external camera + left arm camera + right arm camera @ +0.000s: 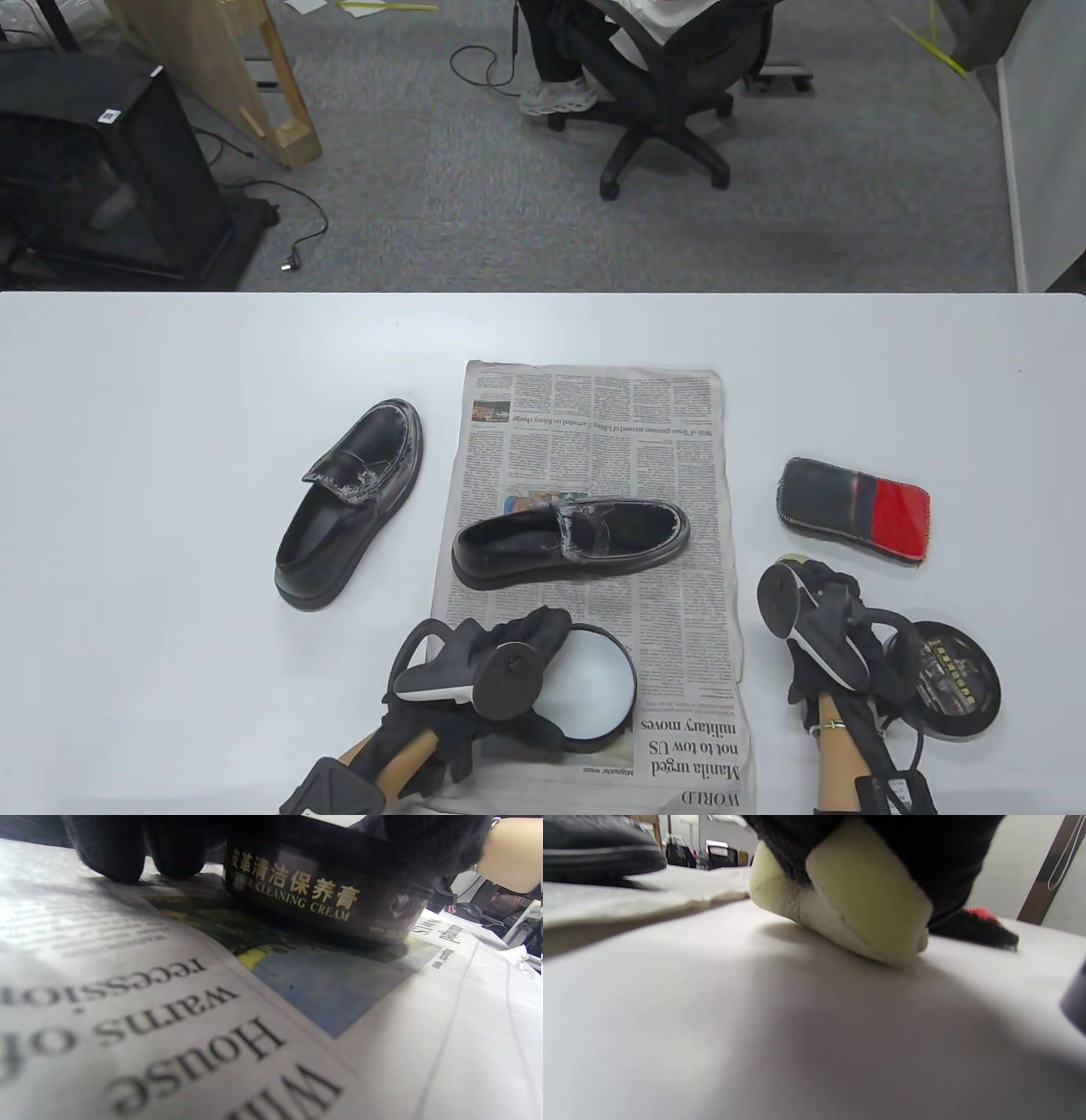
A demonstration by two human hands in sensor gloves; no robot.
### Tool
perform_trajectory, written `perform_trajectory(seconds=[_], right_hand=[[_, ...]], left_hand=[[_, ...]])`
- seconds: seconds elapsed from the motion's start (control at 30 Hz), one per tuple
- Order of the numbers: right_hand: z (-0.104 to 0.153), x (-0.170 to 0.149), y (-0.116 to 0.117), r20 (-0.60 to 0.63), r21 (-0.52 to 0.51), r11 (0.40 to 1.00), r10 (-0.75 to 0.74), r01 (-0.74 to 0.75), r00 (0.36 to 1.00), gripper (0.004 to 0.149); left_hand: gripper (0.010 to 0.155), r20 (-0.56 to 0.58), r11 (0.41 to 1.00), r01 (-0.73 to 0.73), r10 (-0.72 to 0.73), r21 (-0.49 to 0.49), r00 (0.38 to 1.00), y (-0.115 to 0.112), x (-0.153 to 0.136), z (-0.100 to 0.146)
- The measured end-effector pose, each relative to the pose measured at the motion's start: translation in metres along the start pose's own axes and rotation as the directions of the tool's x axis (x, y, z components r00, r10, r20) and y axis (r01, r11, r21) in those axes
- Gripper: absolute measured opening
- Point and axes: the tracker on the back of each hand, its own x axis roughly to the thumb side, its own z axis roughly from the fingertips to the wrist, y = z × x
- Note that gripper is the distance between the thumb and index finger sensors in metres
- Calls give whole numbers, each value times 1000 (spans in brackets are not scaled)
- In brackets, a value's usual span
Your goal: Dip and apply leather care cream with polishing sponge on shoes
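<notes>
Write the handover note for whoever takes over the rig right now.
Left hand: grips the open cream jar on the newspaper.
Right hand: holds the yellowish sponge, which touches the bare table.
Jar lid lies off, beside the right wrist.
One shoe on the newspaper, the other shoe left of it on the table; both show white smears on the uppers.
Red and black cloth pad lies right of the newspaper.
Left: dip the sponge, work the cream in.
</notes>
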Motion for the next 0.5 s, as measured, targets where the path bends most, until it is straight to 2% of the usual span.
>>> perform_trajectory(seconds=[0.1, 0.13, 0.2, 0.27, 0.33, 0.4, 0.43, 0.5], right_hand=[[11, 9, -20, 106, -73, 991, -107, 115, 989, 39], [18, 17, -31, 193, -100, 976, -171, 193, 966, 39], [34, 36, -49, 342, -120, 944, -250, 306, 906, 38], [56, 63, -66, 518, -92, 921, -280, 378, 809, 38], [82, 97, -77, 676, -47, 926, -247, 375, 694, 38], [101, 128, -75, 761, -39, 957, -158, 288, 629, 38], [104, 133, -73, 767, -59, 964, -124, 261, 630, 38], [116, 147, -67, 795, -162, 972, 26, 172, 606, 37]], left_hand=[[116, -5, 1000, -17, 17, 6, 1000, 1, -2, -1], [115, -9, 1000, -29, 29, 9, 1000, 1, -3, -1], [115, -17, 999, -46, 47, 19, 999, 2, -5, -1], [115, -27, 998, -56, 57, 26, 998, 2, -6, -2], [115, -34, 998, -60, 61, 30, 998, 2, -6, -2], [115, -37, 997, -65, 67, 34, 997, 2, -6, -2], [115, -38, 997, -66, 68, 34, 997, 2, -6, -2], [115, -41, 997, -69, 71, 36, 997, 3, -7, -1]])
